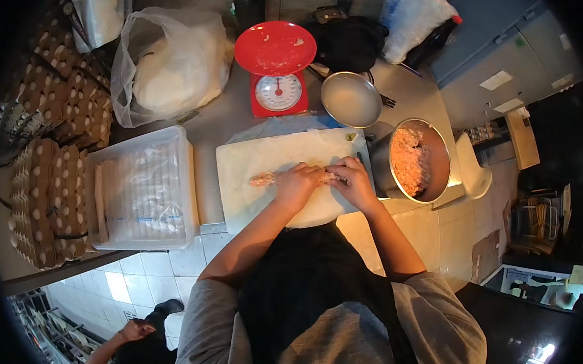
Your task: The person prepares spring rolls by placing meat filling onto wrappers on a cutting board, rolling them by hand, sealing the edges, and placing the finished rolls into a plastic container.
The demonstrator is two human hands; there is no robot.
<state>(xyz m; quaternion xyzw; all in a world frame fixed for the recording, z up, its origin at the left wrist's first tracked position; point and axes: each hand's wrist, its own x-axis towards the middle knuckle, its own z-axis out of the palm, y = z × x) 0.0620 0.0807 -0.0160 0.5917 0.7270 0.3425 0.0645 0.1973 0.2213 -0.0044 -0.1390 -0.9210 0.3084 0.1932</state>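
Observation:
On the white cutting board (pixel 234 155) lies a long strip of orange-pink minced filling (pixel 263 179), on what looks like a thin pale wrapper (pixel 309 213). My left hand (pixel 298 187) is curled over the middle of the strip, its fingers closed on it and hiding that part. At the strip's right end, the fingers of my right hand (pixel 352 183) are pinched together on the filling. Both hands nearly touch each other. Right of the board stands a steel pot (pixel 441 182) holding more of the same filling (pixel 407 163).
A red kitchen scale (pixel 275 48) and a round metal bowl (pixel 351 100) stand behind the board. To the left are a plastic tub (pixel 189 187) of wrapped rolls, a bag of pale dough-like sheets (pixel 180 76) and stacked egg trays (pixel 39 202). Another person's hand (pixel 138 329) shows lower left.

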